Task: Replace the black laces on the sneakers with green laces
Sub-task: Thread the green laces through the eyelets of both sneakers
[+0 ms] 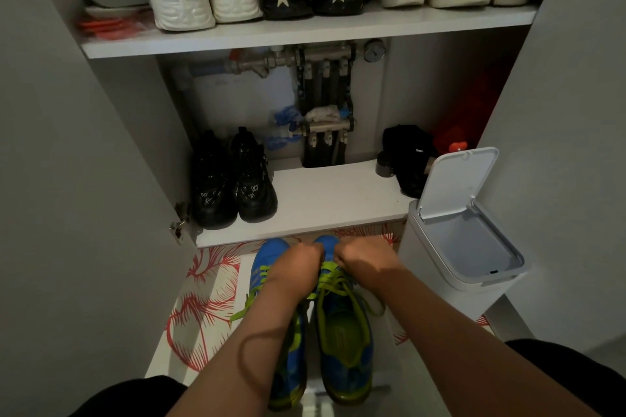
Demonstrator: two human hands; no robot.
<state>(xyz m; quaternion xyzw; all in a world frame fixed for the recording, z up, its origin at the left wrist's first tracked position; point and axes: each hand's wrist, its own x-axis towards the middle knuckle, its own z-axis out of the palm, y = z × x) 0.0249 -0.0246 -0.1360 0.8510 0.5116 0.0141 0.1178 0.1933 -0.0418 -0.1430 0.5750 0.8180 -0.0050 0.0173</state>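
The left sneaker [271,256] lies under my forearm, already in green; just beside it my left grip [306,256] and right grip [359,257] are both curled tight on the green lace [333,281] at the toe end of the right sneaker [345,352], so I judge the second shoe is now being laced. Next, I think, both ends must be pulled even and threaded upward through the eyelets. The sneakers stand on a floor mat [203,308] with red leaves, before an open cabinet [101,162] with black shoes [233,179] on its low shelf [338,193], a white bin [457,247] at right.
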